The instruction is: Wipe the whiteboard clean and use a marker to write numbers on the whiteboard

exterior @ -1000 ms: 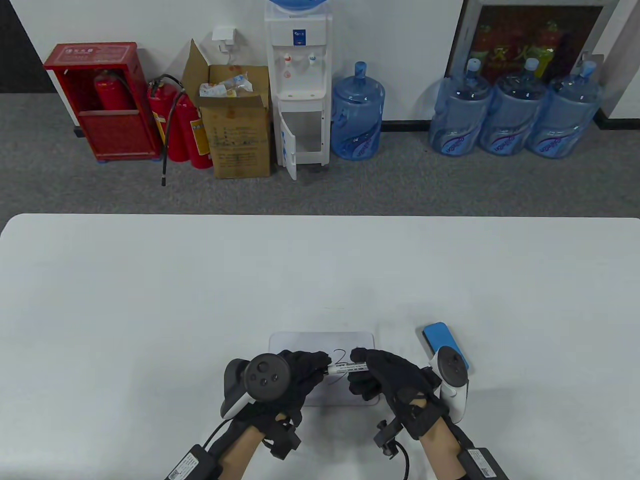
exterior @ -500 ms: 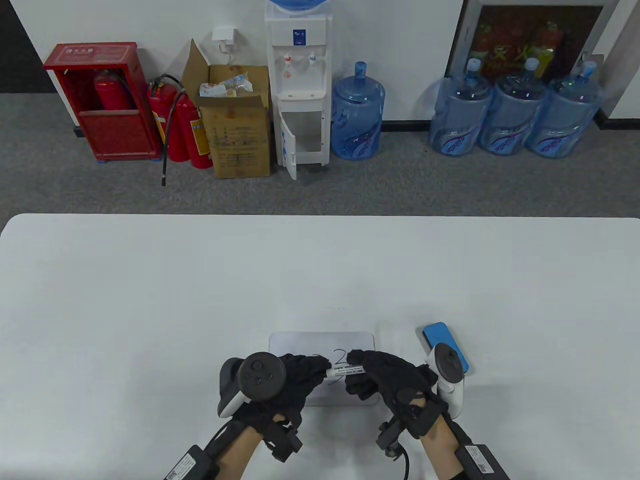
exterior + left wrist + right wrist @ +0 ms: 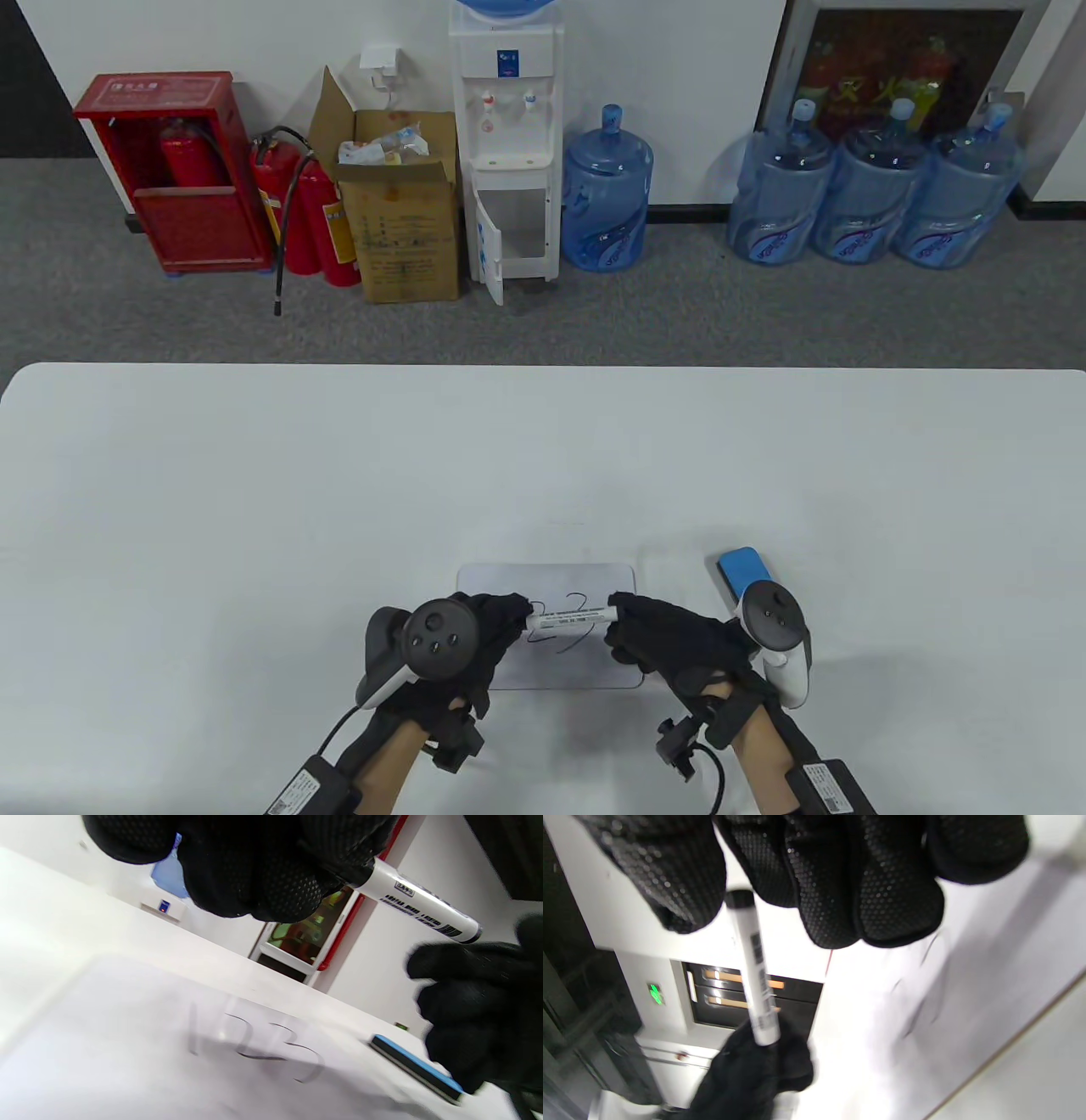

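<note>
A small whiteboard [image 3: 585,671] lies at the table's near edge with "123" written on it in black [image 3: 254,1039]. My left hand [image 3: 509,615] grips the left end of a white marker [image 3: 568,620], holding it level above the board. In the left wrist view the marker's [image 3: 418,902] right end hangs free. My right hand [image 3: 632,624] sits just right of that end with loosely curled fingers [image 3: 466,984] and holds nothing. From the right wrist, the marker [image 3: 755,976] points at the gap between thumb and fingers [image 3: 840,878].
A blue eraser [image 3: 740,567] lies on the table just right of the board, partly behind my right hand's tracker [image 3: 776,637]. The white table [image 3: 339,475] stretches far beyond the board. Water bottles, a dispenser, a box and extinguishers stand on the floor behind.
My right hand has come off the marker and drawn a little right. My left hand has shifted left with the marker, uncovering more of the written digits.
</note>
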The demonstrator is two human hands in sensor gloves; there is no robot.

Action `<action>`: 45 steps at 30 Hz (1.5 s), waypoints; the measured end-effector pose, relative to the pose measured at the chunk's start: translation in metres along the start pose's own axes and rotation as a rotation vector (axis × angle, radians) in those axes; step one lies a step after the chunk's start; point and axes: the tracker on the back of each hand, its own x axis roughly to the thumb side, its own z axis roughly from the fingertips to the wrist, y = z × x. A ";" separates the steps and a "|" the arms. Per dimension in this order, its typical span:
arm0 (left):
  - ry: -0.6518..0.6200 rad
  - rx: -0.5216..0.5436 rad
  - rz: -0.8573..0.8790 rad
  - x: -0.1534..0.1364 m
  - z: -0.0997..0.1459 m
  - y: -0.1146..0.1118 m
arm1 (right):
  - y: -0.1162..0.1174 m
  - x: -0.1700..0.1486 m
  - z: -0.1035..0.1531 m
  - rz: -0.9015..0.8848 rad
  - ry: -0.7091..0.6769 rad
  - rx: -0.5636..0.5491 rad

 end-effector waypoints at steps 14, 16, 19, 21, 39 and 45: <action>0.598 0.081 -0.350 -0.110 0.011 0.043 | -0.037 -0.005 0.009 0.426 0.031 -0.171; 0.655 0.062 -0.378 -0.123 0.013 0.040 | -0.035 -0.004 0.008 0.442 0.029 -0.167; 0.711 -0.010 -0.426 -0.133 0.014 0.033 | -0.033 -0.004 0.008 0.450 0.023 -0.159; 0.697 -0.038 -0.503 -0.136 0.013 0.029 | -0.033 -0.004 0.008 0.458 0.027 -0.153; 0.656 -0.198 -0.656 -0.130 0.006 0.024 | -0.036 -0.001 0.009 0.510 0.046 -0.166; 0.539 -0.112 -0.600 -0.094 0.005 0.039 | -0.020 0.012 0.009 0.825 0.015 -0.177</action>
